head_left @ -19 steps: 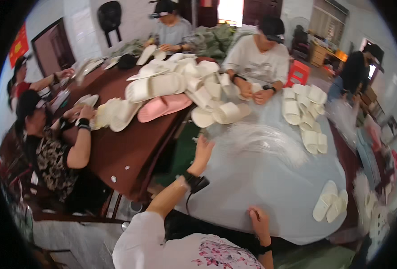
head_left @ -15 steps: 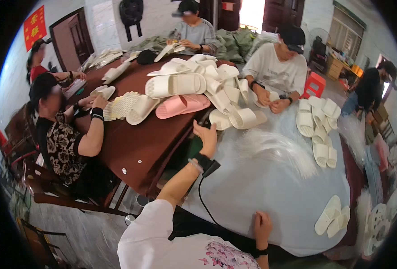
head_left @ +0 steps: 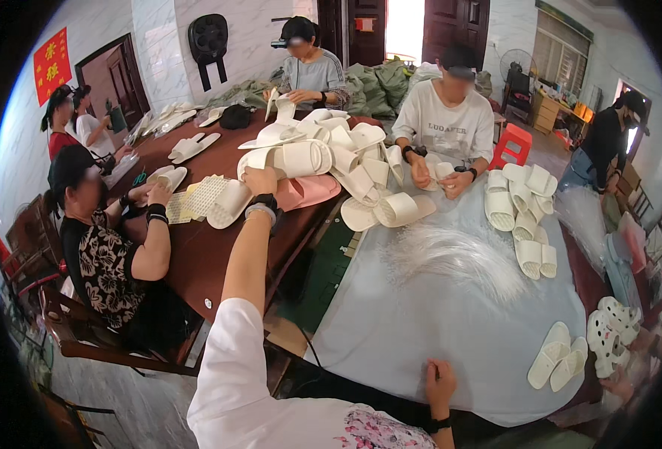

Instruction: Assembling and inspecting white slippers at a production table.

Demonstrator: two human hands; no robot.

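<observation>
Crowded workroom, long brown worktop point(head_left: 196, 247) heaped with white slippers; reach-and-pick step, by the look of it.
Left hand point(head_left: 260, 182) is stretched far forward, fingers curled on the near edge of a white slipper point(head_left: 293, 159) in the pile; next comes a firm lift clear of its neighbours. Right hand point(head_left: 439, 380) rests loosely closed, apparently empty, on the pale sheet point(head_left: 421, 314) close to the body.

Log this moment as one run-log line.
left hand: reaching into white slipper pile | right hand: resting on grey table edge
</observation>
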